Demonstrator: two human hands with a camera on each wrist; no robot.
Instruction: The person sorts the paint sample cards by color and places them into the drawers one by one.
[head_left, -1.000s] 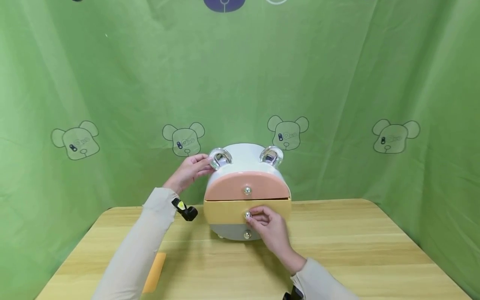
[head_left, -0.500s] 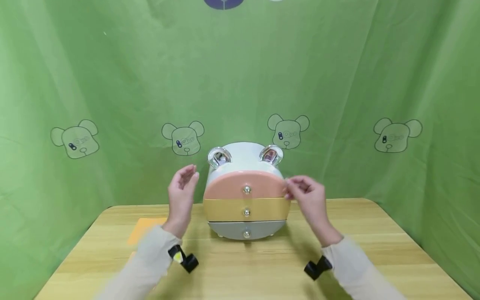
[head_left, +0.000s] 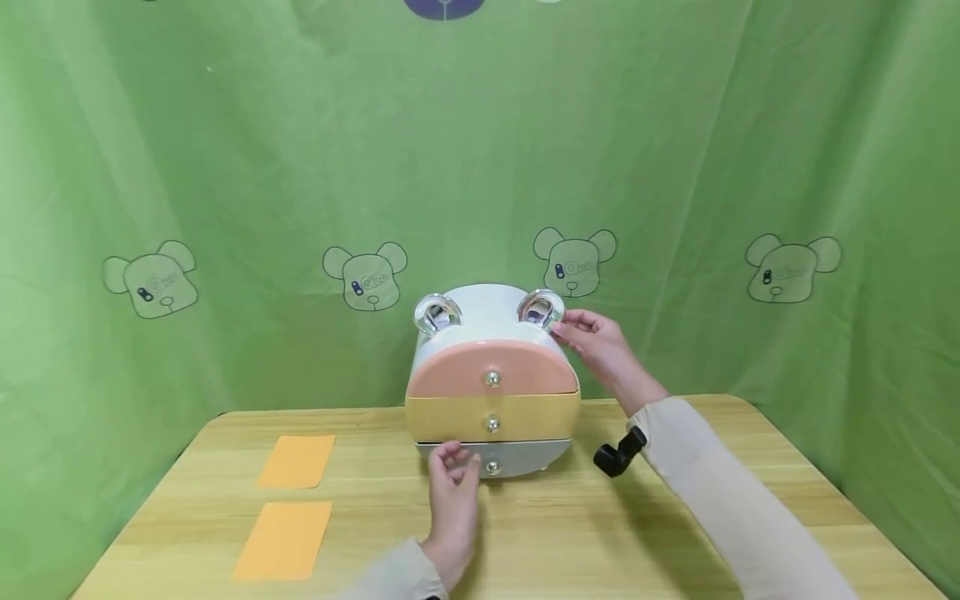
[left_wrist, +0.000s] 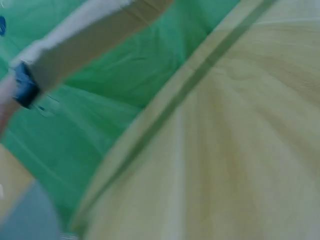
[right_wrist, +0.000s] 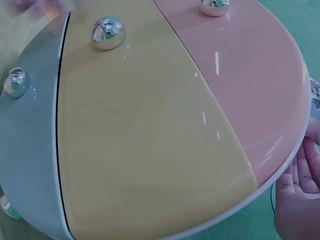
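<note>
A rounded white cabinet (head_left: 491, 312) with two shiny silver ears stands on the table. Its front has a pink drawer (head_left: 450, 371), a yellow drawer (head_left: 450, 419) and a grey drawer (head_left: 532, 458), each with a round silver knob. My right hand (head_left: 600, 346) pinches the edge of the right ear (head_left: 542, 310), thumb in front; in the right wrist view that hand (right_wrist: 302, 185) is cut off by the frame's edge. My left hand (head_left: 453, 508) hovers before the grey drawer, fingers loosely bent, beside its knob (head_left: 492, 467). Contact with the drawer cannot be made out.
Two orange rectangular sheets (head_left: 285, 540) lie on the left of the wooden table (head_left: 637, 533). A green curtain (head_left: 675, 167) with bear-head prints hangs behind and along the sides. Black wrist cameras are strapped at the sleeves.
The yellow drawer, slightly out earlier, is now flush. My left hand left the left ear and came down to the grey drawer; my right hand went from the yellow drawer's knob to the right ear.
</note>
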